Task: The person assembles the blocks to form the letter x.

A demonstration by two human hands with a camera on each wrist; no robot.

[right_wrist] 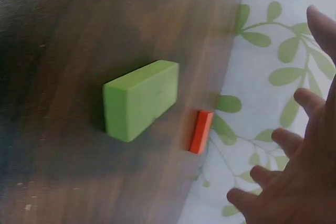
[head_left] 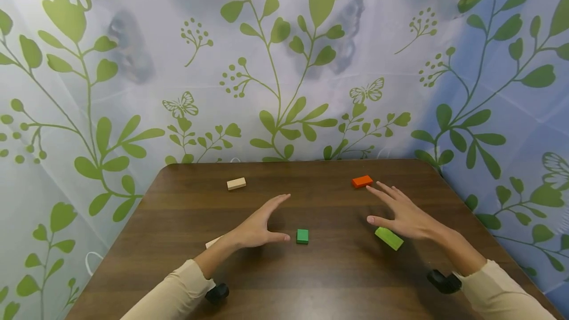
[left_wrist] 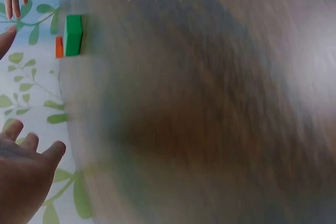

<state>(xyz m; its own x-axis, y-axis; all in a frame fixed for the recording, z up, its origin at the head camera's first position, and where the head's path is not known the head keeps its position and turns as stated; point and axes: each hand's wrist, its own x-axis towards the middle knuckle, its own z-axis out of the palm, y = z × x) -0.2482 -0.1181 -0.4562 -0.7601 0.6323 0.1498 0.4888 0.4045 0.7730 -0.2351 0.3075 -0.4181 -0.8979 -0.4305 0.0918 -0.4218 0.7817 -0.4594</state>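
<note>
Above the table, my left hand (head_left: 254, 228) is held with fingers spread and nothing in it. A green block (head_left: 302, 236) lies just right of its thumb, apart from it. Partly hidden behind the left wrist is a pale wooden block (head_left: 214, 242). My right hand (head_left: 406, 216) hovers with spread fingers over a light green block (head_left: 389, 238), which the right wrist view shows whole, lying on the table. Beyond the right fingertips sits an orange-red block (head_left: 362, 181). Neither hand touches a block.
A second pale wooden block (head_left: 236, 183) lies near the far left of the brown table (head_left: 284, 280). Behind the table's far edge hangs a curtain (head_left: 284, 63) printed with green leaves and butterflies. Black wrist straps (head_left: 443, 281) hang below the sleeves.
</note>
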